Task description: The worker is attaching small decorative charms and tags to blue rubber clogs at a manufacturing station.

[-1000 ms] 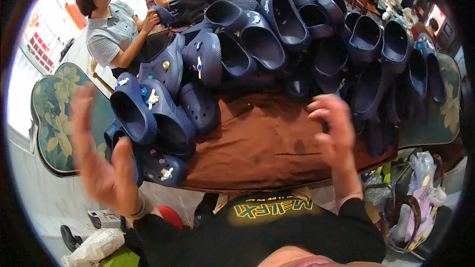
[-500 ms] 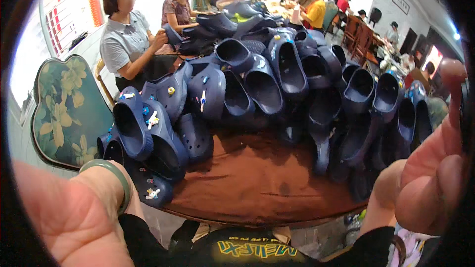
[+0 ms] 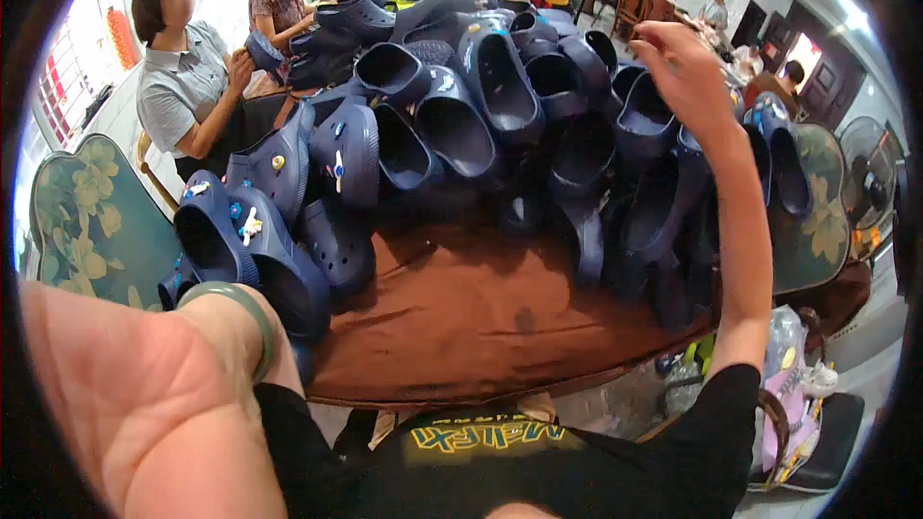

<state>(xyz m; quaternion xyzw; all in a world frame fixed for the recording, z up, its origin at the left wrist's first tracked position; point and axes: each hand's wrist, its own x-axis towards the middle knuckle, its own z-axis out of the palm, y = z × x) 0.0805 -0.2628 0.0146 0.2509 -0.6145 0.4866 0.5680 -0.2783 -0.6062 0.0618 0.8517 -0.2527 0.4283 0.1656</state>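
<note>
A big heap of navy blue clogs covers the far half of a round brown table. Some clogs on the left carry small coloured charms. My left hand is raised close to the camera at the lower left, palm bare, with a green bangle on the wrist. Its fingers run out of view. My right hand is lifted above the right side of the heap. Its fingers are loosely bent and hold nothing, just over the nearest clogs.
Two people stand at the far left of the table handling clogs; more people sit further back. A green floral chair back stands at the left, another at the right. Bags lie on the floor at the lower right.
My right hand has swung from close to the camera out over the clog heap. My left hand has stayed near the lens at the lower left. The view has tilted upward.
</note>
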